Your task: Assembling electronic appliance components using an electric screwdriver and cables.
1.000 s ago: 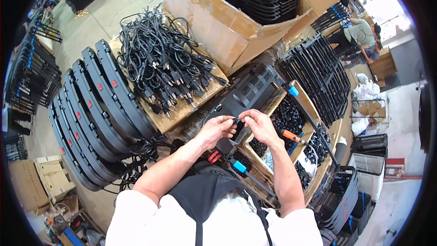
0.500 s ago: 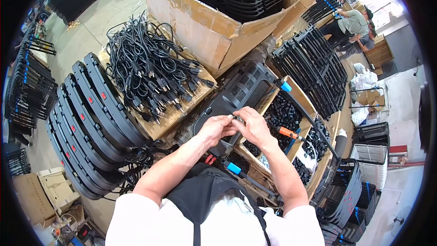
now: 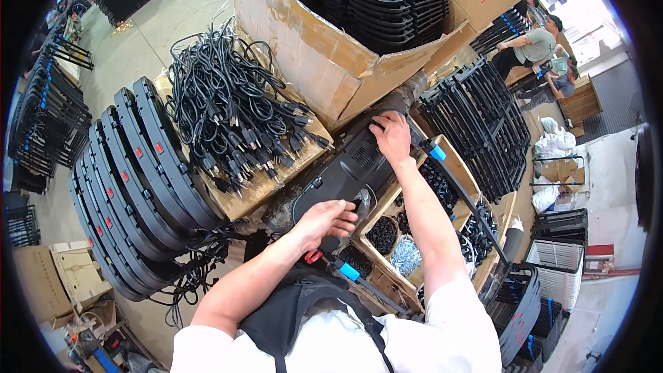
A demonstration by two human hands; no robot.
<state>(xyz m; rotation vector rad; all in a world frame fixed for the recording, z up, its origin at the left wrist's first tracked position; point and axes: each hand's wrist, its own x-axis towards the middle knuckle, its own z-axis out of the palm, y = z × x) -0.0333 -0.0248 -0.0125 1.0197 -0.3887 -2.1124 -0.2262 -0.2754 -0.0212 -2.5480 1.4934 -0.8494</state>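
A long black plastic housing [image 3: 338,170] with vent slots lies slantwise in front of me. My right hand [image 3: 392,139] is at its far end, fingers curled down over the edge. My left hand [image 3: 327,221] hovers at the near end, fingers stretched out and nothing visible in them. By its fingertips, a loop of clear material and a small dark part show; whether they touch is unclear. Beside my right forearm stands a wooden box [image 3: 373,220] with compartments of small black parts [image 3: 429,183], black screws [image 3: 382,236] and silvery screws [image 3: 406,257].
Black power cords [image 3: 231,107] lie piled on a carton at the left. Curved black housings [image 3: 131,186] stand in a row beyond them. A large carton [image 3: 304,45] holds stacked black frames [image 3: 383,3]. Black metal frames [image 3: 476,124] lean at the right. Two people [image 3: 535,45] work behind.
My hands have parted. The right one has reached away to the housing's far end; the left has dropped slightly and opened. My right forearm now covers where the orange tool was.
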